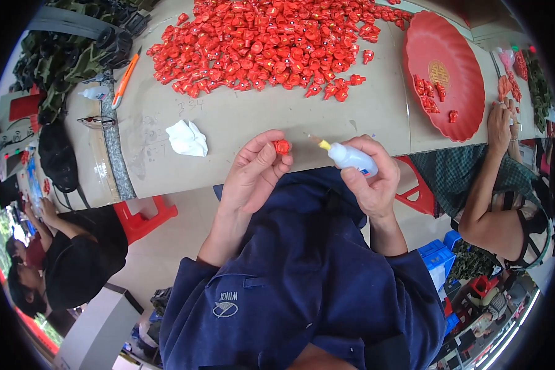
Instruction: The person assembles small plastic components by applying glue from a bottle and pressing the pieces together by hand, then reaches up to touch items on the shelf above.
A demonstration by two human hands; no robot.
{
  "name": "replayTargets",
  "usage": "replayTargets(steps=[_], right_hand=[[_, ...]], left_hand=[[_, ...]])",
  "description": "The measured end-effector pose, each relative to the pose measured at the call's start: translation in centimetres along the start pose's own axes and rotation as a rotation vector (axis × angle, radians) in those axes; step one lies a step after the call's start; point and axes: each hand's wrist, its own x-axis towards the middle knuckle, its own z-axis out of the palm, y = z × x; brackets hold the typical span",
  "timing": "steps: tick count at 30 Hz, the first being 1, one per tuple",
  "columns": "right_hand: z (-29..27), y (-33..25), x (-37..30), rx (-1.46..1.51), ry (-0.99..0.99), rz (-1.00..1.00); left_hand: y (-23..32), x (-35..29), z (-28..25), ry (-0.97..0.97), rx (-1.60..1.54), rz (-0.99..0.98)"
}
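Note:
Pinched between the fingertips of my left hand (253,169) is a small red plastic piece (282,147). My right hand (376,179) is wrapped round a small white squeeze bottle (353,158) with a yellow neck and a thin nozzle. The bottle lies tilted in the hand, its tip pointing left toward the red piece and apart from it. Both hands are held just off the table's near edge. Beyond them a large heap of similar red pieces (259,46) covers the far middle of the table.
A crumpled white tissue (187,137) lies left on the table (327,117). Farther left are an orange cutter knife (126,81), glasses (97,121) and a black cap (58,157). A red scalloped tray (468,111) with several red pieces stands right. People sit at both sides near red stools (143,219).

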Motion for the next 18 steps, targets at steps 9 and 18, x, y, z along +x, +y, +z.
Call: replayTargets(steps=[9, 18], right_hand=[[-0.19, 0.07, 0.15, -0.113, -0.007, -0.069], [0.22, -0.02, 0.04, -0.057, -0.034, 0.032]], left_hand=[[-0.31, 0.16, 0.13, -0.005, 0.022, 0.004], [-0.03, 0.13, 0.31, -0.024, 0.028, -0.027]])
